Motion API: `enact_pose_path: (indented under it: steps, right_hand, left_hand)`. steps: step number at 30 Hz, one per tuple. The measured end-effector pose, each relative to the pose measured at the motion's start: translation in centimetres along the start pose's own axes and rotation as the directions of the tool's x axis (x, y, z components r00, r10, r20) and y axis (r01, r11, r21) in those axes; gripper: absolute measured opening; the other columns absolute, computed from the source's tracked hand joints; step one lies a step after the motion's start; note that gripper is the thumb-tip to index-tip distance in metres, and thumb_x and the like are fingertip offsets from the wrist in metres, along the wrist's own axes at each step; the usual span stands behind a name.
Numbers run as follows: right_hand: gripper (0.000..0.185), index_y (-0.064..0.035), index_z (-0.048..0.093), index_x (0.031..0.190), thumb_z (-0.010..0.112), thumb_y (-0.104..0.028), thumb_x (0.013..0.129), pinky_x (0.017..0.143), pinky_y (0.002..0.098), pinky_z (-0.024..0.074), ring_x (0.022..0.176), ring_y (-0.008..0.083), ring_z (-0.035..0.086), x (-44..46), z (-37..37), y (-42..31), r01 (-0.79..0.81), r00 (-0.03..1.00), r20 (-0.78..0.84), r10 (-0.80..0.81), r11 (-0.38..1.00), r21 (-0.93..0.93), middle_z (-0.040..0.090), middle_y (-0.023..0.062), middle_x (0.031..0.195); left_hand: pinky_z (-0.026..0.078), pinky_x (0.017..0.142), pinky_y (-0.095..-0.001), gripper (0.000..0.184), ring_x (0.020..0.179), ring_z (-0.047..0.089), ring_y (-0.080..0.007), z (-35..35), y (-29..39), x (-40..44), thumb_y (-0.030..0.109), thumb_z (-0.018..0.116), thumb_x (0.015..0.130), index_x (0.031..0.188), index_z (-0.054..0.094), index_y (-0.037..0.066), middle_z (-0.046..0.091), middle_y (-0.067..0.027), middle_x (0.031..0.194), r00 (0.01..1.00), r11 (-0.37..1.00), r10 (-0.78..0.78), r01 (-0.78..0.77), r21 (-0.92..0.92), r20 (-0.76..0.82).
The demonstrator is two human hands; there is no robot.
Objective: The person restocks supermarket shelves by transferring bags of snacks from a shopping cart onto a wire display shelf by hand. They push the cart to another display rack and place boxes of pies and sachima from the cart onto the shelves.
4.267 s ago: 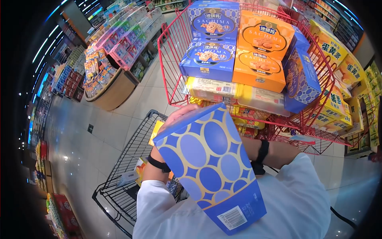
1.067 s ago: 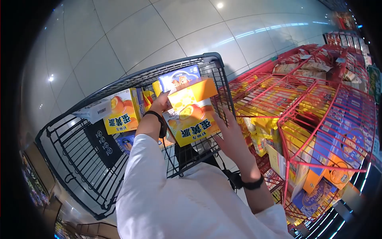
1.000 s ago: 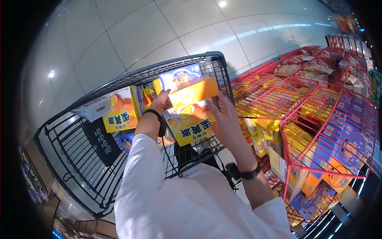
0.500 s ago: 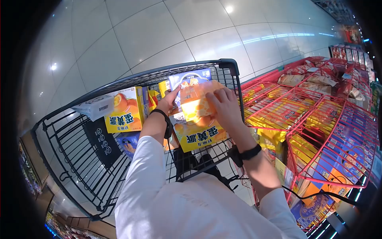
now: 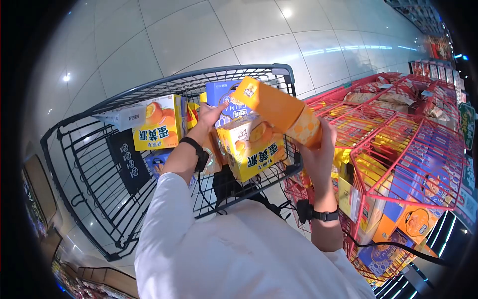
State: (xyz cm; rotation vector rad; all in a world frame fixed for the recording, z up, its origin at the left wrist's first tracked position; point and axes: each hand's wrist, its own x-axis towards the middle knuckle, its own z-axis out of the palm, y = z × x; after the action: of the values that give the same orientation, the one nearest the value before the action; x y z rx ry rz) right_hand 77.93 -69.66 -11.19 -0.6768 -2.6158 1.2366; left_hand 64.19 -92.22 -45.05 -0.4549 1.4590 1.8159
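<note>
My right hand (image 5: 323, 149) grips the lower right end of an orange box (image 5: 279, 110), which is tilted above the black wire shopping cart (image 5: 99, 199). My left hand (image 5: 211, 115) has its fingers on a blue box (image 5: 224, 97) in the cart; whether it grips the box is unclear. Just below the orange box stands a yellow box (image 5: 254, 154) with a picture of round cakes. A second yellow box (image 5: 157, 127) sits farther left, beside a white box (image 5: 127, 117). Part of another blue box (image 5: 157, 163) shows under my left forearm.
Red wire baskets (image 5: 378, 134) with yellow packs, blue boxes and an orange box (image 5: 417, 222) stand on the right. A black cable (image 5: 398, 246) runs from my right side. Pale floor tiles (image 5: 199, 35) lie beyond the cart. Shelves (image 5: 99, 279) line the lower left.
The orange box has been lifted, turned and moved right by my right hand, uncovering more of the blue box. My left hand has moved slightly left and stays at the blue box.
</note>
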Motion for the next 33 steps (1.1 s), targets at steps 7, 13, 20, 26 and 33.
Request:
enact_pose_path:
  steps: [7, 13, 20, 26, 33]
  right_hand:
    - [0.074, -0.0044, 0.049, 0.132, 0.083, -0.001, 0.066, 0.097, 0.0413, 0.0424, 0.114, 0.0307, 0.049, 0.4, -0.8, 0.2, 0.297, 0.952, -0.003, -0.305, 0.93, -0.216, 0.051, 0.0148, 0.117]
    - [0.065, -0.0068, 0.056, 0.128, 0.08, -0.002, 0.067, 0.099, 0.0445, 0.0405, 0.113, 0.0367, 0.048, 1.3, 1.2, -0.9, 0.303, 0.95, 0.03, -0.312, 0.888, -0.346, 0.054, 0.0156, 0.117]
    - [0.065, -0.0064, 0.054, 0.134, 0.076, 0.0, 0.073, 0.106, 0.0454, 0.0395, 0.128, 0.0427, 0.04, 3.0, 6.3, 1.7, 0.466, 0.88, 0.122, -0.459, 0.787, -0.405, 0.047, 0.0213, 0.133]
    - [0.052, -0.0051, 0.053, 0.137, 0.066, -0.03, 0.094, 0.105, 0.0386, 0.0426, 0.124, 0.031, 0.055, -1.1, 3.4, -2.5, 0.215, 0.878, 0.416, -0.237, 0.972, 0.098, 0.059, 0.0207, 0.129]
    - [0.049, -0.003, 0.039, 0.148, 0.045, -0.029, 0.107, 0.106, 0.0334, 0.0423, 0.128, 0.0175, 0.051, -9.5, -8.3, -5.2, -0.288, 0.866, 0.494, -0.077, 0.732, 0.618, 0.053, 0.0112, 0.14]
  left_hand:
    - [0.051, 0.086, -0.0426, 0.071, 0.095, 0.065, -0.0365, -0.5, 10.9, -14.2, 0.033, 0.092, 0.062, 0.105, 0.049, -0.003, 0.064, -0.0225, 0.1, 0.819, 0.624, 0.503, -0.124, 0.772, -0.275]
    - [0.051, 0.085, -0.0381, 0.072, 0.095, 0.065, -0.0281, -1.9, 15.6, -25.8, 0.024, 0.09, 0.068, 0.117, 0.045, -0.004, 0.063, -0.0209, 0.104, 0.658, 0.547, 0.708, -0.283, 0.788, -0.256]
    - [0.051, 0.087, -0.033, 0.069, 0.101, 0.062, -0.0242, -4.6, 12.9, -32.6, 0.022, 0.087, 0.075, 0.12, 0.043, -0.005, 0.06, -0.0176, 0.115, 0.589, 0.845, 0.535, -0.371, 0.386, -0.605]
    - [0.053, 0.093, -0.0367, 0.053, 0.106, 0.063, -0.0217, -3.0, 11.6, -37.6, 0.016, 0.074, 0.089, 0.129, 0.044, 0.0, 0.059, -0.0146, 0.121, 0.842, 0.837, 0.368, -0.485, -0.254, -0.395]
    - [0.053, 0.097, -0.0392, 0.059, 0.115, 0.062, -0.025, 6.0, 12.4, -38.9, 0.027, 0.065, 0.095, 0.141, 0.039, 0.0, 0.057, -0.0149, 0.131, 0.935, 0.879, 0.342, -0.283, -0.383, 0.094]
